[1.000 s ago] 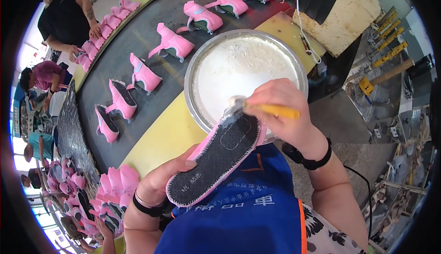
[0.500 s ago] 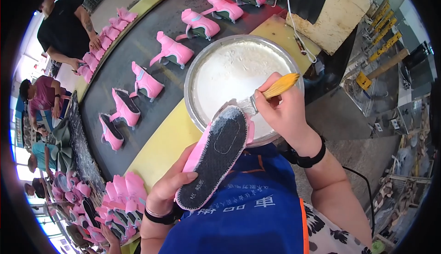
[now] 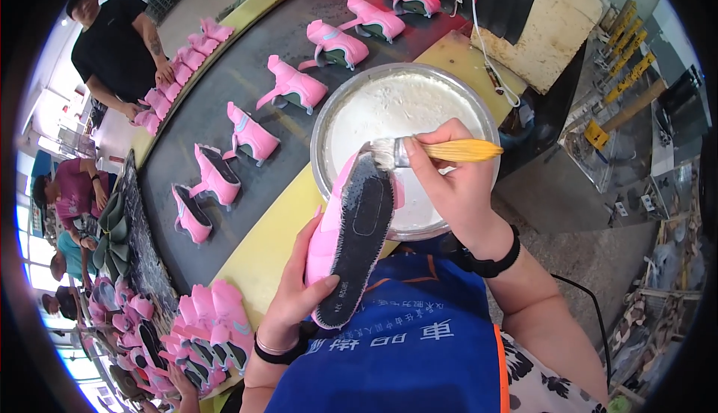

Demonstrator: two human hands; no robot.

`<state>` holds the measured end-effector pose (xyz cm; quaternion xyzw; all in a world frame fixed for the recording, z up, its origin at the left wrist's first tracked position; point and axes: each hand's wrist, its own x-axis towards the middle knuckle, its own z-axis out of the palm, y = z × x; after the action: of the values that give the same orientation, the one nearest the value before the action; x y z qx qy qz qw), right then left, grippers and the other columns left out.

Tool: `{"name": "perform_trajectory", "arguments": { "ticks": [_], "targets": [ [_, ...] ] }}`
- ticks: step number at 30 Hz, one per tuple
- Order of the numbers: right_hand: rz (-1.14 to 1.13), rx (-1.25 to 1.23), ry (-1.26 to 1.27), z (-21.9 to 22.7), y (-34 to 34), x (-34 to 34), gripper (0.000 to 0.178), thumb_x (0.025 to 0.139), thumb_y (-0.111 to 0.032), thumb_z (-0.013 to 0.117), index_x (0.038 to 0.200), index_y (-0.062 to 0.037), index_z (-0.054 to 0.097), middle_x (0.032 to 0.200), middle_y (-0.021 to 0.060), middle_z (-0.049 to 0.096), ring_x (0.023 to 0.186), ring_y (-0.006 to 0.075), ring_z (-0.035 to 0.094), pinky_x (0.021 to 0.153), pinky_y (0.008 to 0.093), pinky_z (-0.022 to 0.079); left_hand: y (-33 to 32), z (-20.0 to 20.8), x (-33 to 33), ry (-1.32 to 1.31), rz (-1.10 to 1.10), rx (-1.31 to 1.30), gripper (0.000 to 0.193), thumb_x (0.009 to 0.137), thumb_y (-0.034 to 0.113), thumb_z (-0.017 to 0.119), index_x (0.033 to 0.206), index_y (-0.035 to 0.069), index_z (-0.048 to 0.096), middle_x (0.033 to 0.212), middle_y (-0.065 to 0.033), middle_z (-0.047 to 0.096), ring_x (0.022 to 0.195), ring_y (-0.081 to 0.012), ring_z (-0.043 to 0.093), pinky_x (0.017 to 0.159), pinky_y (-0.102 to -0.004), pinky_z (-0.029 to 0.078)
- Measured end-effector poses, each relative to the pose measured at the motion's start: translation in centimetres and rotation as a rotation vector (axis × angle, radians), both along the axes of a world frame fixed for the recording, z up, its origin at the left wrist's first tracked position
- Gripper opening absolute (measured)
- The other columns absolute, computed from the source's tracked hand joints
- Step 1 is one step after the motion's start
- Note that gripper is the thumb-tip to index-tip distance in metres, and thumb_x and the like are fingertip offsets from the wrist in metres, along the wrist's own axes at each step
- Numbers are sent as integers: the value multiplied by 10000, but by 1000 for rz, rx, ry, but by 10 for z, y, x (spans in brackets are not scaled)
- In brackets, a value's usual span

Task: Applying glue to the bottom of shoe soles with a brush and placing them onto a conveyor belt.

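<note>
My left hand (image 3: 299, 282) grips a pink shoe upper (image 3: 325, 241) by its heel end, its dark stitched sole (image 3: 363, 219) turned up toward me. My right hand (image 3: 456, 185) is closed on a paintbrush (image 3: 464, 150) with a yellow handle. The white-coated bristles touch the edge of the upper's toe, where a wet whitish film lies on the sole. Just beyond, a wide metal basin (image 3: 318, 140) holds thick white liquid (image 3: 404, 106), and both the brush and the toe are over its near part.
A row of pink shoe uppers (image 3: 254, 136) lies along the dark conveyor belt (image 3: 172, 121). More uppers (image 3: 217, 316) are stacked at lower left. Across the belt, a person in black (image 3: 112, 47) handles another pink row. A wooden board (image 3: 527, 58) and hanging white cable stand at the far right.
The brush has swung more level and moved to the very tip of the toe. The shoe upper has turned more upright. Uppers on the belt appear shifted slightly right.
</note>
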<state>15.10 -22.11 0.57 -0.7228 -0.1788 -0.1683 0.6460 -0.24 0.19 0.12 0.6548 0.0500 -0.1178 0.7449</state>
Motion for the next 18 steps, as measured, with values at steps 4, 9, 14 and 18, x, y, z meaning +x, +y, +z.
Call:
{"name": "perform_trajectory", "arguments": {
  "ticks": [4,9,14,18],
  "targets": [
    [33,-2,70,-7,3,-4,172,916,-56,745,854,-23,588,644,20,612,554,55,552,514,244,416,-4,-6,1,-85,57,48,979,803,333,667,1585,-28,201,1496,-230,468,1350,-313,543,1112,-412,450],
    [48,-54,118,-12,2,-25,170,917,-52,741,850,-23,587,637,19,595,564,65,547,522,252,412,-7,-9,5,-88,157,29,962,833,377,644,1587,-19,197,1471,-235,489,1315,-303,570,1080,-409,481],
    [116,-80,72,-3,-2,-32,166,922,-51,740,851,-15,594,663,19,605,571,61,542,526,252,413,0,-18,4,-32,165,-112,960,847,328,692,1590,-8,185,1488,-228,458,1358,-309,523,1104,-418,455],
    [57,-16,-42,13,0,-20,156,937,-57,736,866,-19,602,685,14,608,583,37,520,523,241,405,1,-17,4,-59,137,-90,984,841,355,705,1593,-5,183,1496,-229,453,1363,-309,519,1113,-418,446]
  ]
}}
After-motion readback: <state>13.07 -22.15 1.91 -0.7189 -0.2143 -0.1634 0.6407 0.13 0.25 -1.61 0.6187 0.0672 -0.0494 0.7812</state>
